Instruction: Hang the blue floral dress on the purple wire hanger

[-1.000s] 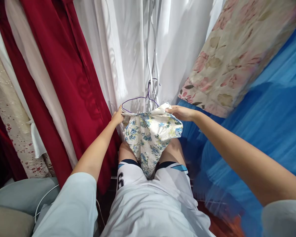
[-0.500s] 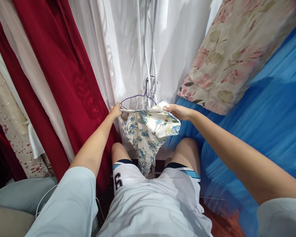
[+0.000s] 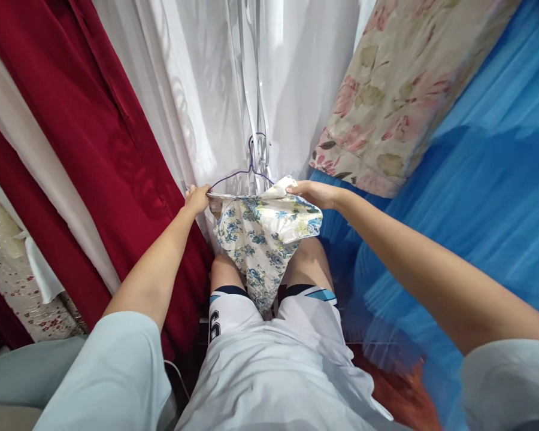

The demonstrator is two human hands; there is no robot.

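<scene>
In front of my legs hangs a white garment with a blue and yellow flower print, on a thin purple hanger. My left hand is closed on the garment's upper left corner, at the hanger's end. On the other side, my right hand pinches the upper right edge, thumb on top, where the cloth folds over and shows a plain white part. The cloth is stretched between both hands and tapers downward above my shorts. Under the cloth, most of the hanger's lower part is hidden.
Long white cloth hangs behind, with white ribbons down its middle. Dark red cloth hangs at left. To the right are a pink-flowered cloth and blue tulle. A grey-green cushioned surface lies lower left.
The view has shifted, so the hanging clothes and my hands appear further left. Both hands keep their hold on the garment, and my knees have come closer together.
</scene>
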